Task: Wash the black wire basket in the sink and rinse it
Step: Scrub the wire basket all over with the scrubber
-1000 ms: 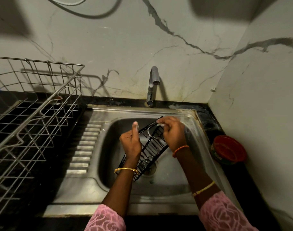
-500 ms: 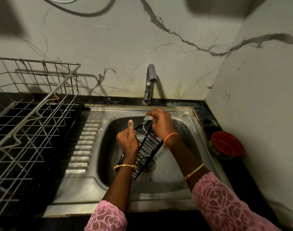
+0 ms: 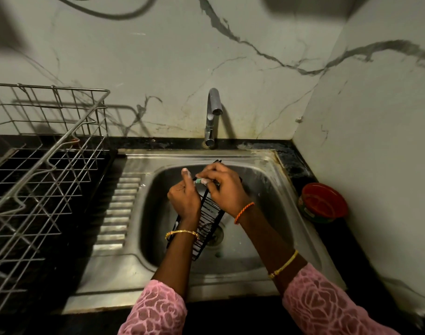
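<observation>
Black wire basket between both hands (over sink).

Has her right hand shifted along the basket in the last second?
Yes. The right hand has slid left along the top of the basket, from right of the tap to directly under it, nearer the left hand.

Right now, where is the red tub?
In the head view the red tub sits on the black counter right of the sink, in the corner against the side wall, apart from both hands and the black wire basket.
</observation>
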